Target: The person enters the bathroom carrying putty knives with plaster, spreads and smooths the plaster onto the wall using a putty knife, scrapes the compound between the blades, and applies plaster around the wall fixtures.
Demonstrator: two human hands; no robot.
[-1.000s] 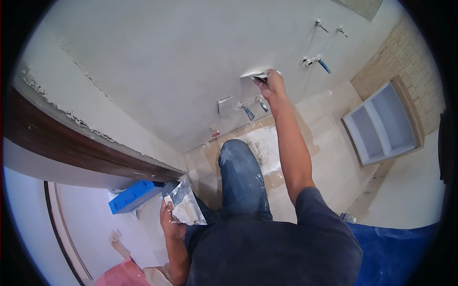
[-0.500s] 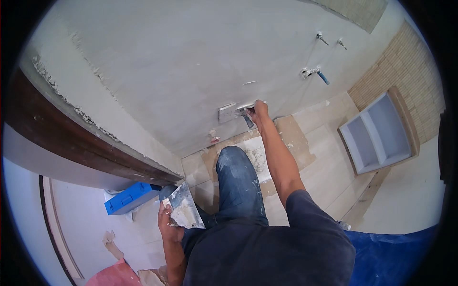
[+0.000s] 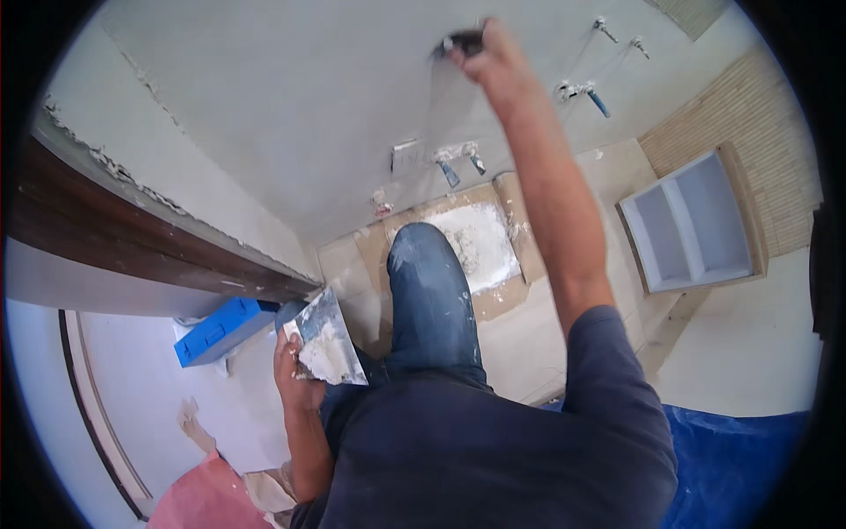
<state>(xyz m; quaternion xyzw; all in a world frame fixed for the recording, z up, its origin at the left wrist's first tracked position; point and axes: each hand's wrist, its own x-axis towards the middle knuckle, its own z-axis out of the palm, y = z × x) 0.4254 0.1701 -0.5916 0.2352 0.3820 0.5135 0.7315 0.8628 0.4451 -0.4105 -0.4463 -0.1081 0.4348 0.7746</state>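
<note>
from my remote seat i'd judge the wall (image 3: 291,97) mostly smoothed; the edge (image 3: 119,172) by the brown frame (image 3: 132,231) looks ragged, and plaster (image 3: 328,354) is left on the plate (image 3: 322,309). my right hand (image 3: 493,60) curls around a blurred trowel (image 3: 464,40) high at the wall; contact, i can't tell. my left hand (image 3: 289,363) pinches the plate's side, left of the raised knee (image 3: 427,273).

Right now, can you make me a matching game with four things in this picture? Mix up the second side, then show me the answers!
Column one:
1. right hand
2. case
3. shelf unit
4. left hand

Column two:
A. bright blue
B. holding a plate with white paste on it
C. in front of the wall, holding a dark tool
D. pale inside, toward the picture's right side

Pairs: 1-C, 2-A, 3-D, 4-B
</note>
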